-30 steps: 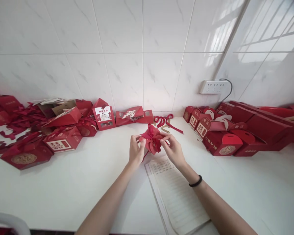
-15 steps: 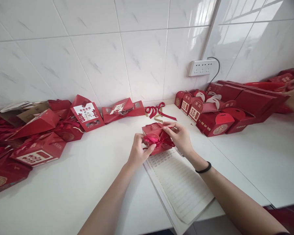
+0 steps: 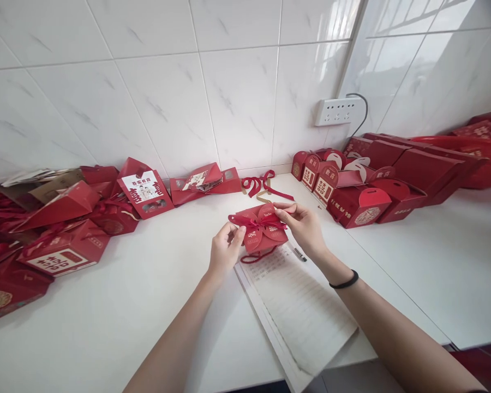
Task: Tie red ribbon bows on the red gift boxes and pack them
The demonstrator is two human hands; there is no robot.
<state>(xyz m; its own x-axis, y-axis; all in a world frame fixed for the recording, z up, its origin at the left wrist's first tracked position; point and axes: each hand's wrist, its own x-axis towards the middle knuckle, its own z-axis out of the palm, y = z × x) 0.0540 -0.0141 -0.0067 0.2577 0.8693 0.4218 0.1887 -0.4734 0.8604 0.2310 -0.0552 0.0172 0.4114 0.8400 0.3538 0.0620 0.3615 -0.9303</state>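
A small red box [image 3: 262, 236] with petal-shaped flaps sits at the middle, at the top end of an open notebook [image 3: 298, 311]. Across its top lies a red ribbon [image 3: 258, 222] tied in a bow. My left hand [image 3: 226, 245] pinches the ribbon's left loop between thumb and fingers. On the other side, my right hand [image 3: 305, 226] pinches the ribbon's right part, its fingertips close to the box's edge. A loose cord [image 3: 257, 258] hangs out at the front of the box. A small metal clip [image 3: 300, 254] rests by the notebook's top edge.
Red boxes and ribbons [image 3: 65, 246] are piled at the left. Flattened boxes [image 3: 207, 185] and a curled ribbon [image 3: 265, 185] lie near the wall. More red boxes [image 3: 360, 207] stand at the right, below a power strip [image 3: 339, 112]. A red basin [image 3: 474, 158] is farther right.
My left hand has moved slightly left and down, drawing the ribbon loop outward. The box's petal flaps and the cord show more clearly. Another person's hand at the far right has left the view.
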